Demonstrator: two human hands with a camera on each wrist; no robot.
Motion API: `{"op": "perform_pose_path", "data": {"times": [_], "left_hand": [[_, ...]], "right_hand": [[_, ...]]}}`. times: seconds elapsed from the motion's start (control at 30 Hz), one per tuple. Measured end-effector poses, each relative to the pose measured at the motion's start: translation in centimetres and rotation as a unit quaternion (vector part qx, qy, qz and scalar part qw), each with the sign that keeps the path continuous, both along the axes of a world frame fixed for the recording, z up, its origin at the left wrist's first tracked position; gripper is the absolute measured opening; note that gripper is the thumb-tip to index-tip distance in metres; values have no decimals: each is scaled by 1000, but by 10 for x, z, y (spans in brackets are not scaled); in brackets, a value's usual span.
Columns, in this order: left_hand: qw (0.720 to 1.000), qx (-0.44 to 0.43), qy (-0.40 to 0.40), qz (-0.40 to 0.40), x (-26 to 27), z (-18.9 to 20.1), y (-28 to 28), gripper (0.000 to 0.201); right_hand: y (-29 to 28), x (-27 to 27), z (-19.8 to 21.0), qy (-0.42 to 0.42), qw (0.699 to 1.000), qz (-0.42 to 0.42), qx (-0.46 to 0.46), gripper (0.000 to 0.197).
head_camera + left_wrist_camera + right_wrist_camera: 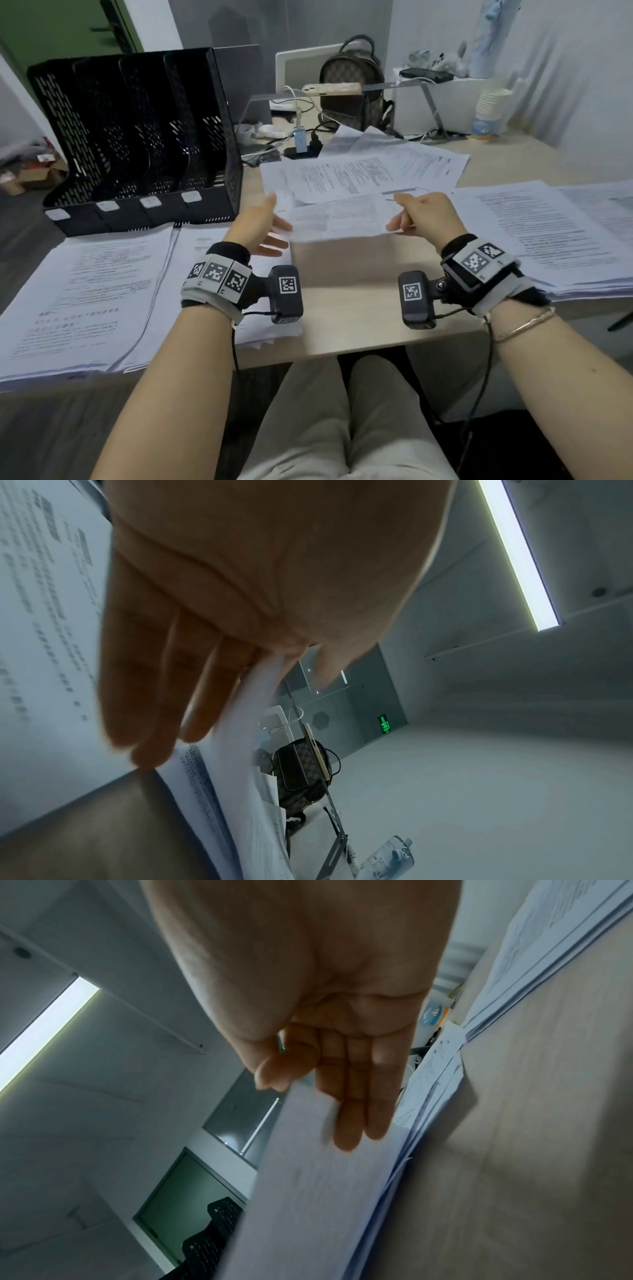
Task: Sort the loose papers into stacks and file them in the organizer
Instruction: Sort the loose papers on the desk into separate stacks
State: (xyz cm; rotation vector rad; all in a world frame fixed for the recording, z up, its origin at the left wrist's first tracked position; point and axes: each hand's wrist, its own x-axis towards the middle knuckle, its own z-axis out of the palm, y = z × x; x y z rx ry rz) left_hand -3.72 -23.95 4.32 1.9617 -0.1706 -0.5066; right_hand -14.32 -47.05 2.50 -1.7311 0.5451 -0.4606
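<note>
A printed sheet hangs lifted over the middle of the table between my hands. My right hand pinches its right edge, thumb on top and fingers beneath. My left hand is spread at the sheet's left edge, thumb raised and fingers straight. The sheet's edge slips between thumb and fingers there. The black mesh organizer stands at the back left, its slots showing no papers. Stacks lie at front left, under my left hand and at the right. Loose papers are scattered behind the sheet.
A brown backpack, a phone on a metal stand, cables with a power strip and stacked paper cups crowd the back of the table. Bare wood lies between my wrists near the front edge.
</note>
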Motion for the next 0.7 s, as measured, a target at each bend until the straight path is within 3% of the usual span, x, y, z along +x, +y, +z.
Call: {"op": "perform_pose_path", "data": {"times": [0.07, 0.1, 0.23, 0.4, 0.7], "left_hand": [[998, 49, -7, -31, -1, -4, 1, 23], [996, 71, -20, -42, -1, -5, 0, 20], [992, 97, -79, -29, -2, -9, 3, 37], [983, 54, -156, 83, 7, 1, 27, 41], [919, -27, -283, 272, 39, 7, 74, 52]], "right_hand": [[3, -4, 0, 33, 999, 31, -6, 47], [5, -5, 0, 47, 998, 47, -7, 44], [11, -9, 1, 90, 993, 75, -14, 27], [16, -5, 1, 94, 992, 69, -43, 25], [34, 8, 10, 77, 987, 118, -72, 17]]}}
